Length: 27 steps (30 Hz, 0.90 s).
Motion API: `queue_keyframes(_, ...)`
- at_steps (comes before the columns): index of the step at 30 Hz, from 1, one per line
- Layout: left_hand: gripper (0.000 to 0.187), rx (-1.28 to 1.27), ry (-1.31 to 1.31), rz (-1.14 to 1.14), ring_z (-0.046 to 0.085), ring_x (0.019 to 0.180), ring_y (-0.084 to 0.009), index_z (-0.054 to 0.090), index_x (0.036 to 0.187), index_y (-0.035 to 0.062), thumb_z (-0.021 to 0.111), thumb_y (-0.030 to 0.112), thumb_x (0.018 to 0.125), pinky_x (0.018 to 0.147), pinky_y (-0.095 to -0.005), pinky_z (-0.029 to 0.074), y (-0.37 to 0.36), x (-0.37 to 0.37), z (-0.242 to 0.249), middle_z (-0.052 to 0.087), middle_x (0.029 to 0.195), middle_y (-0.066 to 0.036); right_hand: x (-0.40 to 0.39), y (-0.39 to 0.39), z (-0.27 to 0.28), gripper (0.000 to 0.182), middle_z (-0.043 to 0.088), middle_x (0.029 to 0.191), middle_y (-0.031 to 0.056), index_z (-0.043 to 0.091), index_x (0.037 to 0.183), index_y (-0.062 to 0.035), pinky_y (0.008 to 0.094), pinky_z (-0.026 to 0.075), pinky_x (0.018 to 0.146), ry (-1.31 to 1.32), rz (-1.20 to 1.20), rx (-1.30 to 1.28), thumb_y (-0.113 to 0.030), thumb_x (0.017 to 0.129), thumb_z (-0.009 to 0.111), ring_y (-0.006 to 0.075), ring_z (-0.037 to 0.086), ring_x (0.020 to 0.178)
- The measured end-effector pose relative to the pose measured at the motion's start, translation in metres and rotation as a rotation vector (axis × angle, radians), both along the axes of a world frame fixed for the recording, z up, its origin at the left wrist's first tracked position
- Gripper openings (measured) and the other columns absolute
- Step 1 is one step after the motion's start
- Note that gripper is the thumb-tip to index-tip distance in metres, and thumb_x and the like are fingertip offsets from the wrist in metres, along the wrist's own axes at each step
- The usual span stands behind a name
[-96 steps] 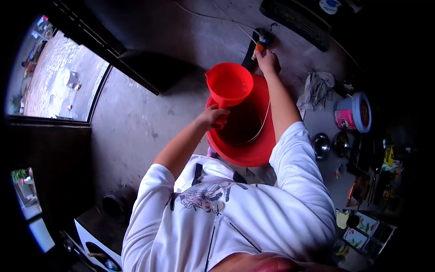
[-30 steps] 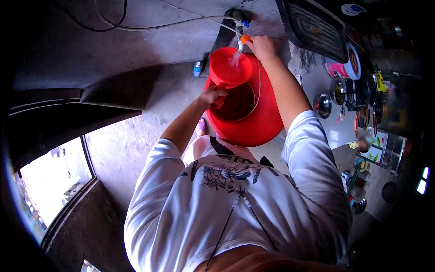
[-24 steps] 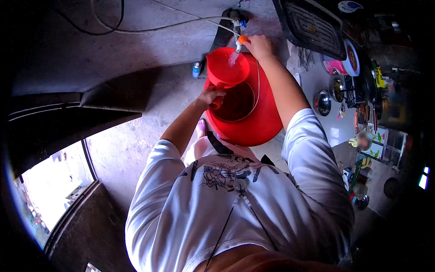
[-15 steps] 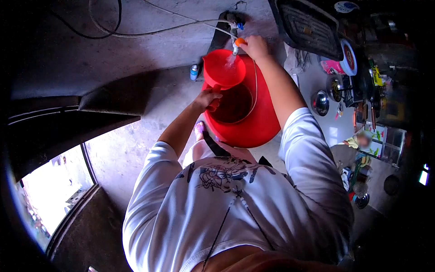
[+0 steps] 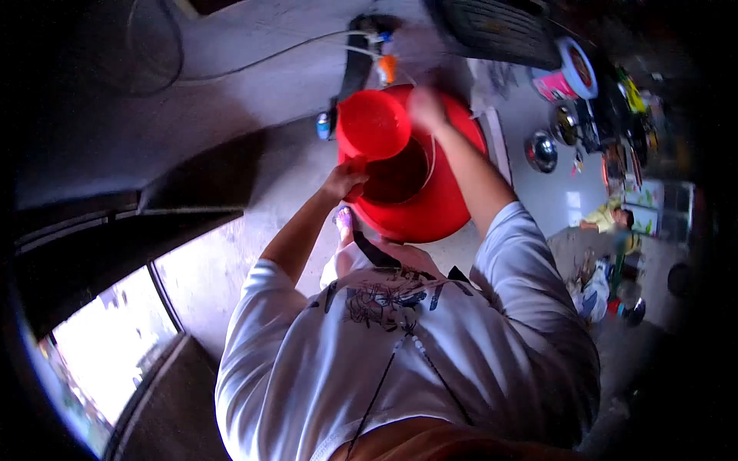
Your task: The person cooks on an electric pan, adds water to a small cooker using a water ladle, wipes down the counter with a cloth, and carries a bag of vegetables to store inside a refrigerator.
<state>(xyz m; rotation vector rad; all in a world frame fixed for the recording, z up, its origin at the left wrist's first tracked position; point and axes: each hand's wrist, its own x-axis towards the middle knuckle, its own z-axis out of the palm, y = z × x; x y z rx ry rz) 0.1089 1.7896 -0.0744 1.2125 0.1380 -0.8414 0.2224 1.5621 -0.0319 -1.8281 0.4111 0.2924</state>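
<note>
My left hand [image 5: 344, 178] grips the handle of a red plastic jug [image 5: 373, 123], holding it over the far rim of a large red bucket [image 5: 434, 211]. Dark water lies inside the bucket. Just beyond the jug, an orange-handled tap [image 5: 387, 69] sticks out from the wall pipe. My right hand [image 5: 427, 107] is blurred with motion above the bucket's far rim, a short way off the tap and holding nothing that I can make out.
A white hose [image 5: 269, 54] runs along the concrete floor to the tap. A small spray can [image 5: 323, 125] stands left of the bucket. To the right are steel bowls [image 5: 541, 151], a pink-and-white tub [image 5: 565, 77], a dark crate [image 5: 484, 23] and a seated person [image 5: 615, 219].
My right hand has come off the orange tap and drawn back over the bucket. The jug stays in my left hand. The view has swung slightly.
</note>
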Motion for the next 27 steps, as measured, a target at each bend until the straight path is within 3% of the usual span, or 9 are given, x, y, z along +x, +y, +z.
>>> queue_keyframes(4, 0.022, -0.117, -0.178, -0.2, 0.045, 0.051, -0.008, 0.05, 0.094, 0.0083, 0.056, 0.015, 0.074, 0.043, -0.0213, 0.036, 0.007, -0.035, 0.002, 0.05, 0.066, 0.002, -0.086, -0.034, -0.056, 0.02, 0.055, 0.068, 0.0069, 0.058, 0.076, -0.0057, 0.0292, 0.045, 0.054, -0.376, 0.222, -0.108, 0.004, 0.068, 0.042, 0.0175, 0.053, 0.059)
queue_keyframes(5, 0.022, 0.003, -0.181, -0.154, 0.045, 0.049, -0.0093, 0.05, 0.091, 0.0079, 0.058, 0.015, 0.072, 0.041, -0.0214, 0.036, 0.006, -0.05, 0.029, 0.049, 0.064, 0.001, -0.121, -0.015, 0.018, 0.018, 0.057, 0.068, 0.0086, 0.06, 0.073, -0.0076, 0.0309, 0.044, 0.06, -0.286, 0.261, -0.341, 0.002, 0.066, 0.046, 0.02, 0.055, 0.064)
queue_keyframes(7, 0.037, 0.145, 0.019, -0.259, 0.051, 0.05, -0.0127, 0.045, 0.102, 0.003, 0.06, 0.007, 0.068, 0.043, -0.0253, 0.043, -0.005, -0.059, 0.059, 0.051, 0.069, -0.002, -0.161, -0.027, 0.03, 0.015, 0.059, 0.068, 0.0086, 0.058, 0.07, -0.0079, 0.0328, 0.044, 0.062, -0.539, 0.319, -0.183, -0.002, 0.068, 0.045, 0.0227, 0.057, 0.067)
queue_keyframes(13, 0.028, 0.134, 0.068, -0.56, 0.051, 0.053, -0.0123, 0.046, 0.09, 0.0053, 0.06, 0.006, 0.066, 0.046, -0.0247, 0.043, -0.066, -0.12, 0.116, 0.049, 0.067, -0.002, -0.284, -0.071, 0.089, 0.012, 0.054, 0.073, 0.0077, 0.055, 0.07, -0.0102, 0.0375, 0.042, 0.061, -0.41, 0.604, -0.433, -0.009, 0.07, 0.043, 0.0259, 0.054, 0.072)
queue_keyframes(17, 0.029, 0.041, -0.258, -0.841, 0.05, 0.053, -0.0126, 0.046, 0.093, 0.0063, 0.06, 0.006, 0.068, 0.046, -0.0246, 0.041, -0.131, -0.174, 0.137, 0.049, 0.068, -0.001, -0.375, -0.129, 0.121, 0.01, 0.053, 0.073, 0.0082, 0.054, 0.072, -0.0101, 0.0383, 0.042, 0.061, -0.379, 0.439, -0.508, -0.009, 0.07, 0.044, 0.0261, 0.054, 0.073)
queue_keyframes(18, 0.028, 0.165, 0.077, -0.781, 0.049, 0.053, -0.0123, 0.046, 0.093, 0.0061, 0.059, 0.006, 0.068, 0.047, -0.0239, 0.04, -0.155, -0.194, 0.152, 0.049, 0.068, -0.001, -0.402, -0.147, 0.123, 0.011, 0.054, 0.075, 0.0078, 0.055, 0.074, -0.0112, 0.0378, 0.043, 0.063, -0.354, 0.361, -0.549, -0.01, 0.07, 0.045, 0.0256, 0.054, 0.075)
queue_keyframes(22, 0.024, 0.072, -0.039, -1.0, 0.047, 0.052, -0.0103, 0.047, 0.092, 0.0052, 0.059, 0.01, 0.071, 0.046, -0.0217, 0.038, -0.251, -0.263, 0.153, 0.049, 0.067, -0.001, -0.516, -0.222, 0.118, 0.016, 0.058, 0.083, 0.0065, 0.057, 0.082, -0.0153, 0.036, 0.045, 0.068, -0.509, 0.004, -0.789, -0.011, 0.071, 0.047, 0.0235, 0.056, 0.08)
queue_keyframes(23, 0.023, 0.075, -0.158, -1.078, 0.046, 0.051, -0.0097, 0.047, 0.09, 0.0043, 0.058, 0.012, 0.072, 0.045, -0.0211, 0.036, -0.277, -0.282, 0.156, 0.049, 0.066, 0.0, -0.549, -0.238, 0.125, 0.019, 0.059, 0.089, 0.0053, 0.058, 0.086, -0.0171, 0.0359, 0.045, 0.071, -0.329, -0.159, -0.546, -0.011, 0.072, 0.047, 0.0214, 0.057, 0.082)
queue_keyframes(27, 0.025, 0.171, 0.149, -1.164, 0.049, 0.053, -0.0098, 0.046, 0.089, 0.0022, 0.059, 0.014, 0.072, 0.049, -0.0213, 0.041, -0.371, -0.355, 0.158, 0.049, 0.064, -0.001, -0.673, -0.305, 0.155, 0.022, 0.059, 0.086, 0.0079, 0.057, 0.092, -0.01, 0.031, 0.048, 0.059, -0.282, -0.589, -0.703, -0.008, 0.07, 0.058, 0.0196, 0.058, 0.076)
